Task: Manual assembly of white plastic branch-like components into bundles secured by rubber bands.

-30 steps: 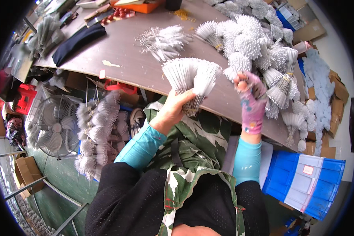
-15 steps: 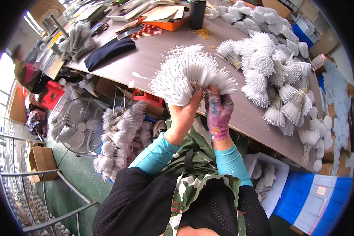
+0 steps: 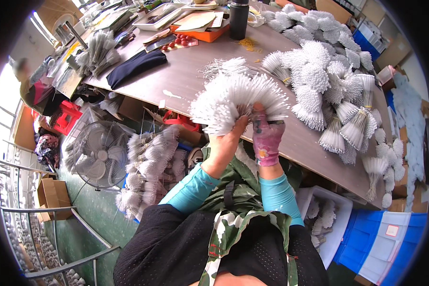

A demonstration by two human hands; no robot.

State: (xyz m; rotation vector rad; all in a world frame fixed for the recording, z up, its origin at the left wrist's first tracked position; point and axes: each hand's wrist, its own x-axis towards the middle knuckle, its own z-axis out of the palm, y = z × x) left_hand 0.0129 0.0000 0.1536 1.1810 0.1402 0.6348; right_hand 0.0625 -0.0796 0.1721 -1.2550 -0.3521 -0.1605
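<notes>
Bright windows [image 3: 2, 102] at the left of a cluttered workroom
Green floor [image 3: 93, 202]; long brown table [image 3: 188, 59]; caged fan [image 3: 101, 155] near it; grey metal rack [image 3: 38, 209] at lower left; pale wall [image 3: 21, 46] behind

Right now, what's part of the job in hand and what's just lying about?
Seems in use:
- bunch of white-tipped stems, in left hand, gloved right hand against it
- loose stems
- tied bundles
- yellow bands

Seems just about:
- fan
- dark cloth
- black bottle
- red beads
</notes>
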